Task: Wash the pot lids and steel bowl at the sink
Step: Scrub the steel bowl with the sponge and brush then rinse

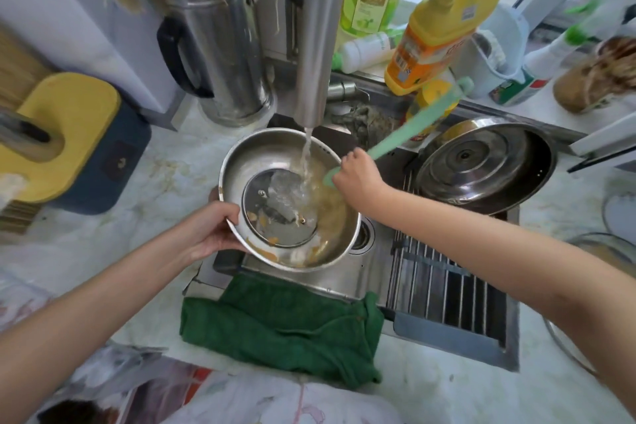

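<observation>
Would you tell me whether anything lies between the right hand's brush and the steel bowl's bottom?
Yes, a glass lid lies in the steel bowl, covering much of its bottom; the brush would meet it first.

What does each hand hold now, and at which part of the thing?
The left hand grips the steel bowl by its near-left rim. The right hand grips the green brush low on its handle.

Round steel bowl (247, 162), gripped by left hand (213, 227), is gleaming glossy; mint-green plastic brush handle (406, 134), in right hand (358, 175), is looking matt.
</observation>
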`<state>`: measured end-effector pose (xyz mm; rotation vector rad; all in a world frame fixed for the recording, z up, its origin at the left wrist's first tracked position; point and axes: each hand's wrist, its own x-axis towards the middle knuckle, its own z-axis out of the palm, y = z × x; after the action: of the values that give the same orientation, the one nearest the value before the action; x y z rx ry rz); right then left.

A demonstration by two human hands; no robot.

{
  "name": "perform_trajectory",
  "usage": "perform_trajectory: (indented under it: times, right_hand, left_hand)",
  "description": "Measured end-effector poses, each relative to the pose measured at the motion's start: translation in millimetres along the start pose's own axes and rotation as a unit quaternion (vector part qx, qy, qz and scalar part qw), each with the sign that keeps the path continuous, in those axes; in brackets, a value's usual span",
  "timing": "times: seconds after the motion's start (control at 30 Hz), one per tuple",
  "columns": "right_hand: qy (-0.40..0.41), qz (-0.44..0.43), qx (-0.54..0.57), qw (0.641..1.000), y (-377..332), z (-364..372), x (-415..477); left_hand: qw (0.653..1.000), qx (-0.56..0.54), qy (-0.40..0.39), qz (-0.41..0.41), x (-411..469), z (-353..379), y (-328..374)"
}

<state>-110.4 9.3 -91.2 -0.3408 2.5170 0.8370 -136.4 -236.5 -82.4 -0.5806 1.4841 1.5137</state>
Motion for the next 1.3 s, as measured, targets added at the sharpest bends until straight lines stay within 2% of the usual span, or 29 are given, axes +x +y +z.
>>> perform_trajectory:
  times: [0.13,0.23,0.3,0.37,0.5,0.57,0.67,0.77,0.83,0.93,1.0,1.07,1.17,1.23,1.3]
  right_hand:
    - [-0.127,-0.014,0.184,0.975,-18,3,-16]
    - [-0.219,-0.121,0.326,0.912,-24,3,-18]
    - [-0.252,-0.128,0.402,0.871,-21,13,-12]
    - [-0.235,-0.083,0.424,0.871,-15,30,-3]
    - [-0.084,0.091,0.344,0.931,5,40,14]
    - [-0.015,0.098,0.294,0.951,11,33,19]
    - [0.043,0.081,0.237,0.967,10,34,19]
    - [0.034,0.111,0.272,0.955,-7,42,12]
    - [-0.019,0.116,0.326,0.938,-24,45,6]
    - [-0.139,0.082,0.445,0.881,-51,48,-2]
    - [-0.171,0.106,0.485,0.851,-59,49,-4]
    - [-0.144,0.152,0.474,0.855,-53,48,-1]
    - [-0.046,0.199,0.497,0.843,-37,46,10]
    - [0.006,0.188,0.508,0.841,-33,40,21]
    - [0.039,0.165,0.491,0.855,-34,37,29]
  left_hand:
    - [0.997,-0.037,0.039,0.058,8,11,-5]
    - [0.995,-0.005,0.042,0.096,5,25,-5]
    - [0.994,0.011,0.041,0.100,4,28,-4]
    - [0.994,0.018,0.035,0.101,3,27,-3]
    - [0.993,0.060,0.020,0.101,-3,29,1]
    - [0.992,0.083,0.013,0.100,-5,31,2]
    - [0.984,0.127,0.001,0.128,-6,28,4]
    - [0.981,0.122,0.003,0.148,-5,26,6]
    - [0.985,0.088,0.018,0.151,-2,26,2]
    - [0.989,0.040,0.040,0.137,7,25,-5]
    - [0.992,0.021,0.043,0.119,10,25,-9]
    - [0.995,0.007,0.039,0.091,12,26,-12]
    - [0.998,-0.007,0.026,0.051,8,29,-15]
    - [0.999,-0.026,0.019,0.044,4,31,-17]
    - [0.998,-0.017,0.016,0.055,2,33,-15]
